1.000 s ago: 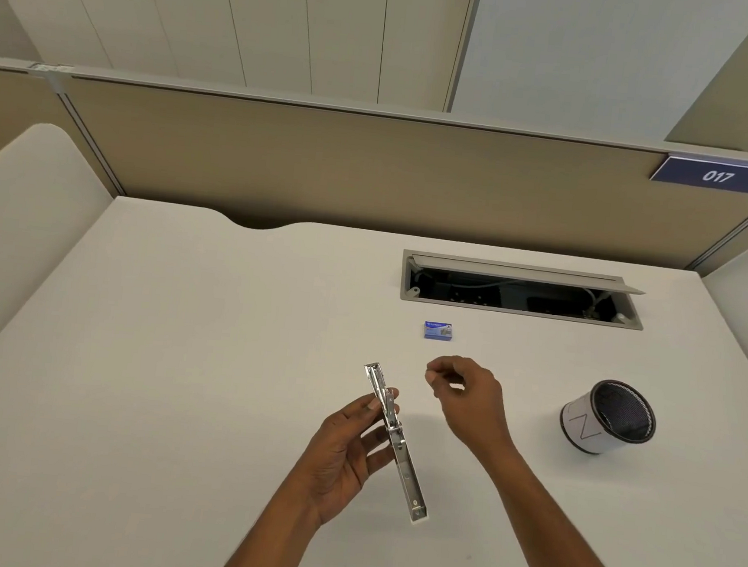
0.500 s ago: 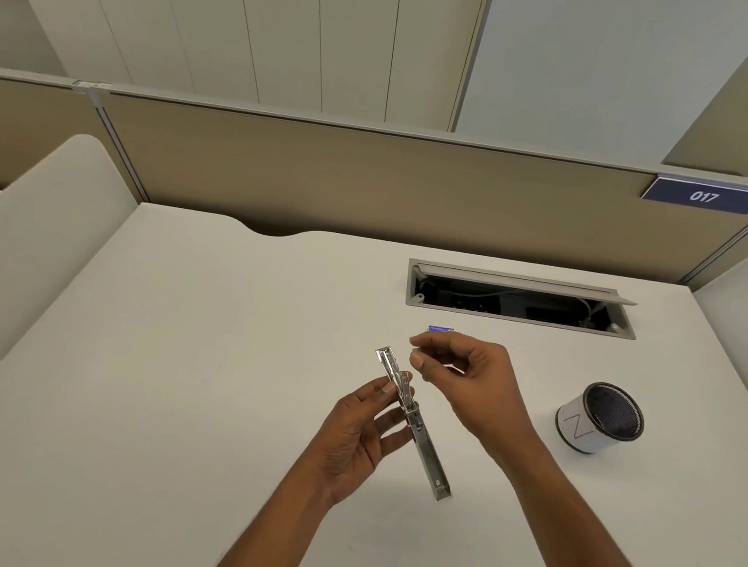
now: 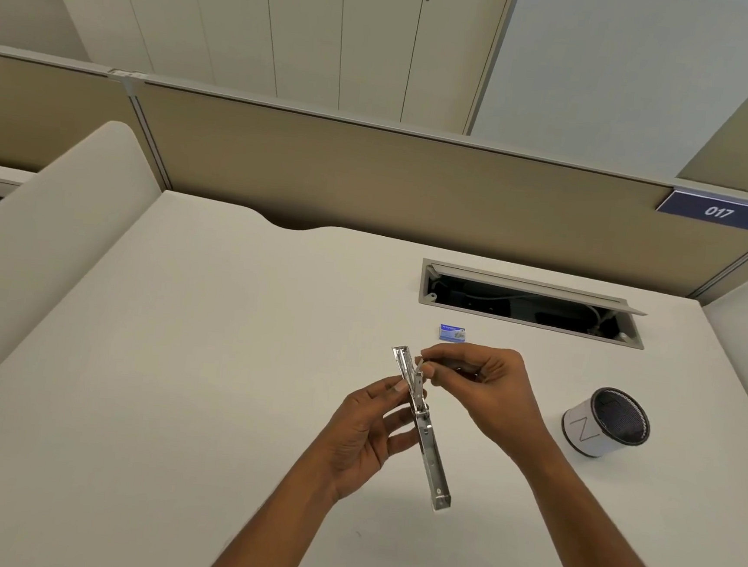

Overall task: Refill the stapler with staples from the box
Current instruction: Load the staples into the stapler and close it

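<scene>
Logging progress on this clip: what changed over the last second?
The right hand, pinching what looks like a staple strip, moved left until its fingers reached the upper end of the open stapler. The left hand holds the stapler as before; the staple box and the cup stayed put on the desk.

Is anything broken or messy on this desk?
Nothing looks broken or spilled. The stapler is swung open in the left hand for refilling, and the cable hatch stands open, showing wires.

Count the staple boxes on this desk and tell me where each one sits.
1. The blue staple box lies on the desk, between the cable tray and the right hand. Others may be hidden from this view.
</scene>
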Motion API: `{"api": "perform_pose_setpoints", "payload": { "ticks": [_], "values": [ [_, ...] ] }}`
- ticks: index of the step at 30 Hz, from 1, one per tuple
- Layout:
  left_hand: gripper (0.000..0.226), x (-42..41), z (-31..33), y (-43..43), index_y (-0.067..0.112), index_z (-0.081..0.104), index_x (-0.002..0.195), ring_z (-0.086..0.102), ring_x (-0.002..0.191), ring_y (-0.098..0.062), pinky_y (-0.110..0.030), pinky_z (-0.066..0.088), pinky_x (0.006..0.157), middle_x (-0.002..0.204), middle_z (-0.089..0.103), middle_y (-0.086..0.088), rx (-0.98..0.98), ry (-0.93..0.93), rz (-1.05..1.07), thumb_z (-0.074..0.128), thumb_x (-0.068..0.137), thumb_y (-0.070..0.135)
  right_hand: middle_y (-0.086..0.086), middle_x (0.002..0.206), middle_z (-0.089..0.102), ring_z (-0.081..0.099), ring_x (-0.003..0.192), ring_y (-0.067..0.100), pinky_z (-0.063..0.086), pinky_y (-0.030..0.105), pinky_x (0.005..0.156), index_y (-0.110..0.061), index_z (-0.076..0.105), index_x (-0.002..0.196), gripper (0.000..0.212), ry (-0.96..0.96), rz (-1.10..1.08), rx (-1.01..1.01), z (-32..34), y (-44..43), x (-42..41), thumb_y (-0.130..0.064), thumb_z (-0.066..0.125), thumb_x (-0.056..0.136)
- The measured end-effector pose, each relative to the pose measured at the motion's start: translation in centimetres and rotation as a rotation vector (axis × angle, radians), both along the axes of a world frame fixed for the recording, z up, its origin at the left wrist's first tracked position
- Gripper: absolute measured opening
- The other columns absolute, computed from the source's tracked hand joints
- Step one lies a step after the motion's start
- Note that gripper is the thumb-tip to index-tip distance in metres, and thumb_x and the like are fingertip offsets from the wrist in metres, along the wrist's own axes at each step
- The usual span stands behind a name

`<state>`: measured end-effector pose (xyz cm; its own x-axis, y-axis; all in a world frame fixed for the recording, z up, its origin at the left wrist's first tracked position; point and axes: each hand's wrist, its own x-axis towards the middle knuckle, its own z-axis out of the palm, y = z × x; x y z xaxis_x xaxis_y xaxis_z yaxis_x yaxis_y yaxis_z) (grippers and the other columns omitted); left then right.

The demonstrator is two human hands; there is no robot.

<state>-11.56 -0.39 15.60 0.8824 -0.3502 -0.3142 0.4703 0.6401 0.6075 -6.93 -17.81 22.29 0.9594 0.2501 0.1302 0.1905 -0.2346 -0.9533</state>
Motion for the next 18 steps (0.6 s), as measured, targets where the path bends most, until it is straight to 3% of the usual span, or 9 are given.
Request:
{"api": "perform_pose_setpoints", "payload": {
  "ticks": [3,8,18],
  "values": [
    [0.057,-0.2,0.1,0.0,0.009,0.077,0.119,0.075,0.087,-0.017,-0.034,0.063,0.076,0.099,0.076,-0.005,0.008,-0.003,-0.012,0.094,0.072,0.035,0.002,0.091,0.082,0.078,0.087,0.022,0.063,0.032,0.083,-0.008,0.081,0.100,0.017,-0.002,0.005,0.030,-0.2,0.4,0.1,-0.003,0.078,0.085],
    [0.055,-0.6,0.4,0.1,0.011,0.079,0.114,0.075,0.086,-0.016,-0.034,0.063,0.076,0.098,0.076,-0.004,0.005,-0.009,-0.016,0.096,0.068,0.036,0.004,0.090,0.081,0.078,0.087,0.024,0.061,0.027,0.080,-0.008,0.081,0.097,0.016,0.015,0.055,0.089,0.0,0.9,0.0,-0.001,0.078,0.084],
    [0.052,-1.2,0.7,0.4,0.015,0.082,0.111,0.075,0.087,-0.012,-0.033,0.064,0.074,0.095,0.079,-0.001,0.030,-0.055,0.006,0.095,0.069,0.041,0.008,0.093,0.081,0.077,0.091,0.027,0.061,0.029,0.082,-0.006,0.080,0.100,0.014,0.090,0.224,0.083,0.5,0.6,-1.7,-0.005,0.077,0.085]
  ]
}}
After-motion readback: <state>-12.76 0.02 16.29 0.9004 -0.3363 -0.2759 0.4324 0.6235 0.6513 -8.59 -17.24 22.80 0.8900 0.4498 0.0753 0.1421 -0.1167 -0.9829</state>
